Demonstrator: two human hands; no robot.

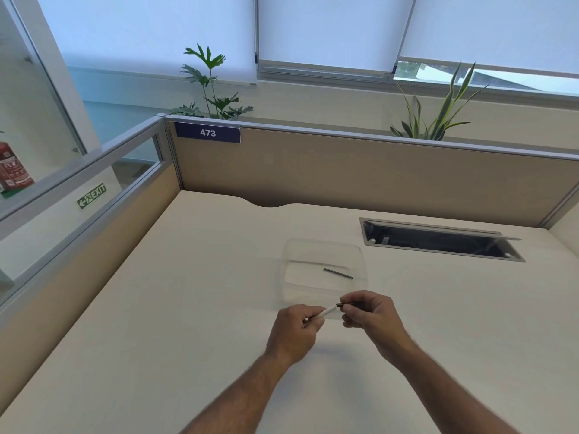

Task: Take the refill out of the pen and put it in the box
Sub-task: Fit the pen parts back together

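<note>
A white pen (327, 312) is held level between both hands just above the desk, near the front edge of a clear plastic box (360, 255). My left hand (294, 333) grips the pen's white barrel. My right hand (371, 314) pinches the dark end (343, 305) that sticks out of the barrel. Whether that dark piece is the refill or the tip section, I cannot tell. Inside the box lies one thin dark refill (338, 273).
The beige desk (188, 292) is walled by partitions at the back and left. An open cable hatch (438, 241) is set into the desk at the back right. Two plants stand behind the partition.
</note>
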